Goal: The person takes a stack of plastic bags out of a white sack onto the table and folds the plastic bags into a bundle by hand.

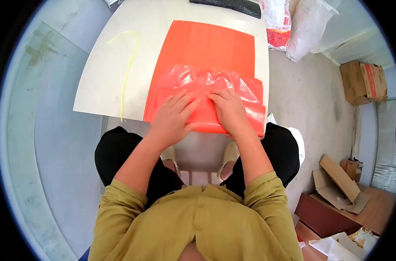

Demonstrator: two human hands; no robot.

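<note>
A stack of orange-red plastic sheets or bags [208, 45] lies on the white table in front of me. Its near part is a glossy, creased layer [243, 89] folded over, with its lower edge at the table's front. My left hand [174, 115] rests on the left side of this layer, fingers stretched and thumb apart. On the right, my right hand [229, 108] presses on the same plastic, its fingers slightly bent and pointing inward. Neither hand visibly grips the plastic. A thin yellow strip [129, 65] lies left of the stack.
The white table [98, 82] ends just before my knees. A rolled black plastic bundle [228, 5] lies at its far edge. White sacks [309, 28] stand beyond the right corner. Cardboard boxes [363, 82] and flattened cardboard [337, 182] are on the right.
</note>
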